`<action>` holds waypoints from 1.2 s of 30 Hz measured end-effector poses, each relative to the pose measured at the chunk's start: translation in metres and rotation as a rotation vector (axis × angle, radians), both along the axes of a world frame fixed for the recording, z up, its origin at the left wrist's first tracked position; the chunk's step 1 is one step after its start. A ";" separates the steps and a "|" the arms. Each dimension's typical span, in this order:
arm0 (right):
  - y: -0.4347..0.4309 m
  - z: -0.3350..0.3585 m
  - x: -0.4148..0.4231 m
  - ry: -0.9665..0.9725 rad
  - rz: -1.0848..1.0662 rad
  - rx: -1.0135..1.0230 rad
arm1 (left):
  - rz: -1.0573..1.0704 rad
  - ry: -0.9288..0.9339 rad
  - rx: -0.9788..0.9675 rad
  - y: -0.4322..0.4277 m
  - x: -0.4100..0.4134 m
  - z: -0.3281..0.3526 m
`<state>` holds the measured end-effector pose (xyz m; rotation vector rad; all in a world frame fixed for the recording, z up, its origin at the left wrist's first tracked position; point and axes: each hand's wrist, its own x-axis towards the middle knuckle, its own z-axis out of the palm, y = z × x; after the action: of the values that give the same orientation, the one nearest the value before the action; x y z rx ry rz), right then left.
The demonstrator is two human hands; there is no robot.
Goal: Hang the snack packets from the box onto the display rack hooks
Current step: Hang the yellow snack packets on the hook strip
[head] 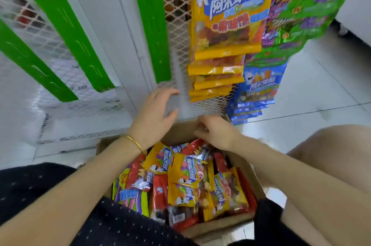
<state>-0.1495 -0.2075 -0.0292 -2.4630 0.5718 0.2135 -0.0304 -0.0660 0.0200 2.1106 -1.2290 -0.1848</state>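
Cardboard box below the head camera is heaped with snack packets, their long axes lying every way. The right hand is nearer them, curled at the far rim over a red packet, though blur hides whether its grip pinches it. The left hand hovers just beyond that rim, grip spread and holding nothing; up and rightward the white mesh rack carries hanging yellow packets, and the bare mesh to their left looks to leave lifting room.

We have one head-worn view, looking steeply down and forward, close above the box, facing the mesh rack just beyond.
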 end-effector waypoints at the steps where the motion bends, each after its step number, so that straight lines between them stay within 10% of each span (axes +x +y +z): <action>1: 0.005 -0.018 0.002 0.058 -0.001 0.063 | 0.007 0.057 0.046 0.000 0.000 -0.006; 6: 0.016 -0.106 -0.002 0.389 0.034 0.103 | 0.031 0.155 0.180 0.005 0.007 -0.024; 18: 0.018 -0.170 0.007 0.387 0.034 0.147 | 0.108 0.290 0.239 0.011 0.019 -0.041; 28: -0.008 -0.085 -0.009 -0.060 -0.168 0.639 | 0.027 0.400 0.566 0.011 0.006 -0.050; 36: -0.012 0.009 -0.025 -0.331 -0.193 0.640 | -0.006 0.271 0.226 0.004 -0.015 0.000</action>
<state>-0.1750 -0.2191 -0.0199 -1.7615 0.4950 -0.0827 -0.0457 -0.0619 0.0198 2.1838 -1.0936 -0.6166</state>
